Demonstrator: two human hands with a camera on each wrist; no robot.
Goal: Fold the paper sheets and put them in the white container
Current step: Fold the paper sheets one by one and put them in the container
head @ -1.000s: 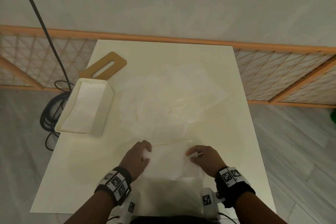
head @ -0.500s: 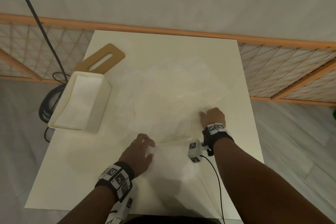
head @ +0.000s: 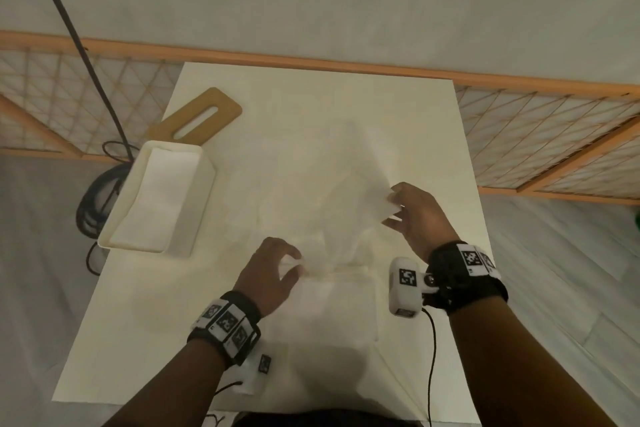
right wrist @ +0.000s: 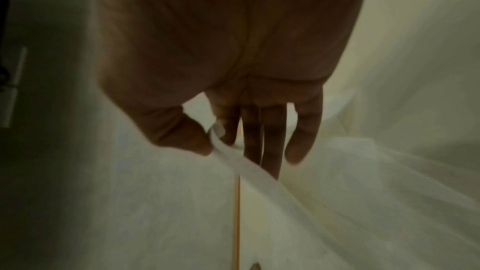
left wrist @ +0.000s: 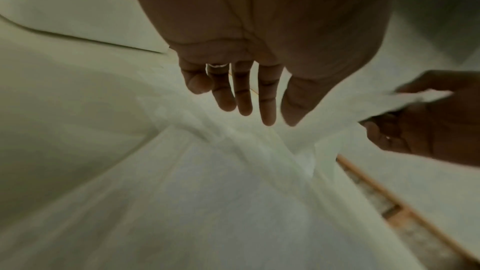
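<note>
Several thin white paper sheets (head: pixel 311 184) lie spread over the middle of the table. My right hand (head: pixel 412 215) pinches the corner of one sheet (head: pixel 360 204) between thumb and forefinger and holds it lifted off the pile; the right wrist view shows the paper sheet (right wrist: pixel 233 159) running from that pinch. My left hand (head: pixel 277 270) hovers with fingers straight over the near edge of the sheets, next to a folded sheet (head: pixel 339 302) lying near the table's front. In the left wrist view the left hand (left wrist: pixel 249 98) holds nothing. The white container (head: pixel 194 163) stands at the left with folded paper inside.
A wooden board with a slot (head: pixel 201 121) lies behind the container. Black cables (head: pixel 100 198) hang off the table's left side. A wooden lattice rail (head: pixel 540 135) runs behind the table (head: pixel 138 340).
My right hand went from the near sheet out to the right of the pile, took a sheet's corner and lifted it. My left hand stayed near the front, fingers now raised.
</note>
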